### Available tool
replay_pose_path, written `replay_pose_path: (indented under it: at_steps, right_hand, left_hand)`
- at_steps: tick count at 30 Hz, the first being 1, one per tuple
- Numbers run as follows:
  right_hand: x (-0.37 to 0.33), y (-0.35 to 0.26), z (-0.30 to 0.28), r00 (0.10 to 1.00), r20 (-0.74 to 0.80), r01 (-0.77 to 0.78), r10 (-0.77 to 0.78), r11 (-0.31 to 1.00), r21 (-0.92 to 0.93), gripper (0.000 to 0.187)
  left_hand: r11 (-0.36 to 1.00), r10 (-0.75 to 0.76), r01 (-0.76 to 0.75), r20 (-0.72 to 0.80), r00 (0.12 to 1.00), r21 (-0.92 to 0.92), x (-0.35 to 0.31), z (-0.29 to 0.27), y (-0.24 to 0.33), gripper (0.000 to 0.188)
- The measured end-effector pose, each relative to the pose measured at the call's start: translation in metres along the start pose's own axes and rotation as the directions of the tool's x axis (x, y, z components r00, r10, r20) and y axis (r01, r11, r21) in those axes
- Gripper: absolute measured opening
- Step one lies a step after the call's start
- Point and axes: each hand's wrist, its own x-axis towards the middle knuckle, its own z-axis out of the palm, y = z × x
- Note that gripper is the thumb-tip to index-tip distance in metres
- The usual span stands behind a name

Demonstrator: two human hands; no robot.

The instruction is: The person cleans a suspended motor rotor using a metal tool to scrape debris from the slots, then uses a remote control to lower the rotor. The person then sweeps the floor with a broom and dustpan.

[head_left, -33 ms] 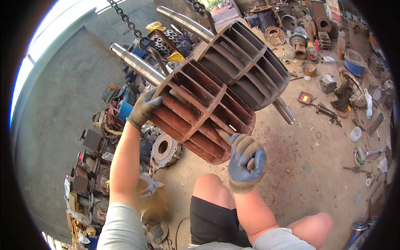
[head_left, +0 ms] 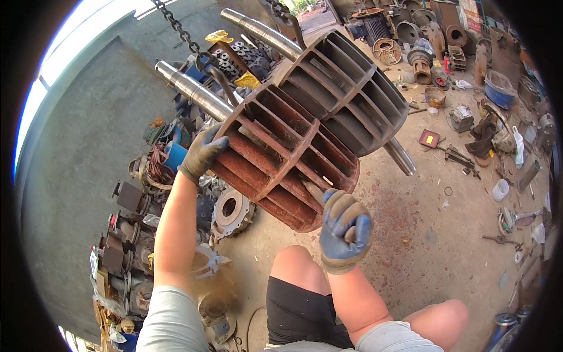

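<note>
Rust-red rotor (head_left: 289,162) hung right beside grey rotor (head_left: 350,91) above flr (head_left: 404,234), L hand (head_left: 203,154) clamped on the red one's L edge, R hand (head_left: 346,227) closed round a tool (head_left: 315,192), tip btwn lower blades.

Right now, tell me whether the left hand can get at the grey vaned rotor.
Probably not without shifting: the gloved left hand lies against the left edge of the rust-red vaned rotor, which stands between it and the grey vaned rotor.
</note>
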Motion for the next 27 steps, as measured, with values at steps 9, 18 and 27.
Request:
replay_pose_path:
  at_steps: [9,18,27]
  right_hand:
    - [0.012,-0.005,0.012,0.997,0.063,0.043,-0.053,0.987,0.152,0.048]
    - [0.042,-0.098,0.008,0.987,0.122,-0.128,0.102,0.964,0.234,0.049]
    - [0.086,-0.072,0.028,0.999,0.053,-0.020,0.009,0.976,0.216,0.045]
  left_hand:
    - [0.999,0.021,-0.020,-0.029,0.999,0.036,0.001,-0.007,-0.013,0.080]
    - [0.985,0.057,-0.037,-0.115,0.992,0.168,0.006,-0.018,-0.035,0.068]
    - [0.886,0.150,-0.023,-0.239,0.959,0.463,0.005,0.016,0.004,0.062]
